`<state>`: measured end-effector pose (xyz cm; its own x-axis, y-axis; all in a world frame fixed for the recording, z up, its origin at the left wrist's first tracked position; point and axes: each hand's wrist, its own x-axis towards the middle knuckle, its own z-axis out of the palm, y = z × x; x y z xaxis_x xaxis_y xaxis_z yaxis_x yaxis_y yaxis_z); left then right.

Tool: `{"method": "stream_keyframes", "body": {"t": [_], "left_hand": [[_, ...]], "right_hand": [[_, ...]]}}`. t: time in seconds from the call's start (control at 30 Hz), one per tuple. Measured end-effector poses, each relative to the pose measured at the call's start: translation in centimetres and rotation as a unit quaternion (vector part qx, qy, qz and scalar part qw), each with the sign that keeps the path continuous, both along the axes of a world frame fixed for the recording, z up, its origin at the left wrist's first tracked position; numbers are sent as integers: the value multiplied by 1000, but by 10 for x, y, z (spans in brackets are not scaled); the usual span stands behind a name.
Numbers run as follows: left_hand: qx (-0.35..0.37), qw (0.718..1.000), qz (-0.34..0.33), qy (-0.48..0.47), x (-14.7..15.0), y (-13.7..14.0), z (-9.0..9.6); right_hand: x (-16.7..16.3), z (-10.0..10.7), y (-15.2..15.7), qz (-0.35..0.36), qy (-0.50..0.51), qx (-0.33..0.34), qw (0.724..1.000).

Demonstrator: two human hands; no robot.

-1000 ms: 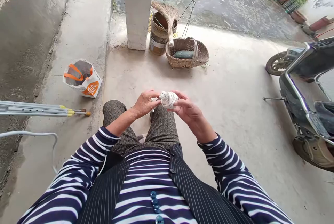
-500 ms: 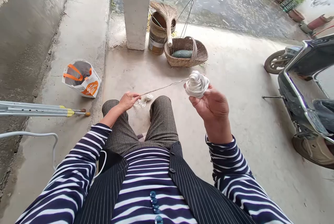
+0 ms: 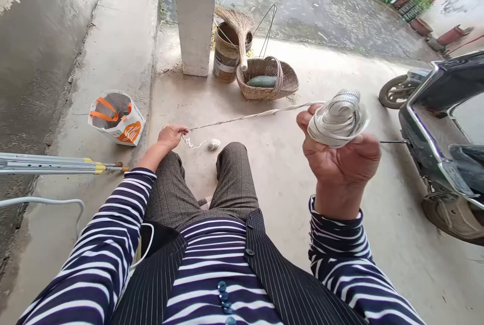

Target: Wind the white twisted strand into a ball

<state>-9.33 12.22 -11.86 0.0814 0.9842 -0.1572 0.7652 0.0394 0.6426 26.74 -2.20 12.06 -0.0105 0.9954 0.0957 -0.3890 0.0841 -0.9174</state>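
Observation:
My right hand (image 3: 340,161) is raised on the right, its fingers wrapped round a wound bundle of white cord (image 3: 338,119). From the bundle a twisted strand (image 3: 242,117) runs taut across to my left hand (image 3: 172,137). There my thumb and fingers pinch it above my left knee. Below that pinch a loose, crinkled length of white cord (image 3: 194,144) trails to a small white ball of cord (image 3: 214,144), which lies on the floor beyond my knees.
A wicker basket (image 3: 289,80) holding a dark green melon (image 3: 262,82) stands ahead beside a bucket (image 3: 223,57) with a straw broom (image 3: 238,24). A white and orange bag (image 3: 130,133) and crutches (image 3: 56,163) are at left, a scooter (image 3: 434,128) at right. A pillar (image 3: 195,22) rises behind.
My right hand has moved right and closer to the camera with the cord bundle. My left hand has shifted slightly left and up, and the strand between them is longer.

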Motion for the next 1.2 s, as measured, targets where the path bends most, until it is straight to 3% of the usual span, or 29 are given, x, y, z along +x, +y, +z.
{"method": "stream_keyframes", "body": {"t": [0.17,0.27,0.37,0.47,0.57,0.7,0.87,1.03,1.2], "left_hand": [[-11,999,32,19,13,6,10],[-4,991,5,-136,41,-5,28],[-9,939,-49,-341,75,-30,51],[-6,903,-82,-421,102,-53,72],[22,914,-60,-401,114,-67,82],[38,925,-36,-377,109,-71,82],[19,935,-100,-339,94,-69,83],[8,948,-99,-302,84,-66,82],[-79,925,-170,-332,67,-56,74]], "right_hand": [[-25,-23,8,60,7,-87,994],[-48,-53,24,88,43,-155,983],[-64,-81,41,76,69,-231,968],[-70,-96,48,81,71,-255,961],[-68,-98,50,83,68,-259,960],[-61,-94,50,66,71,-256,962],[-53,-99,45,50,95,-271,957],[-54,-108,40,82,88,-253,960],[-51,-108,34,149,40,-180,971]]}}
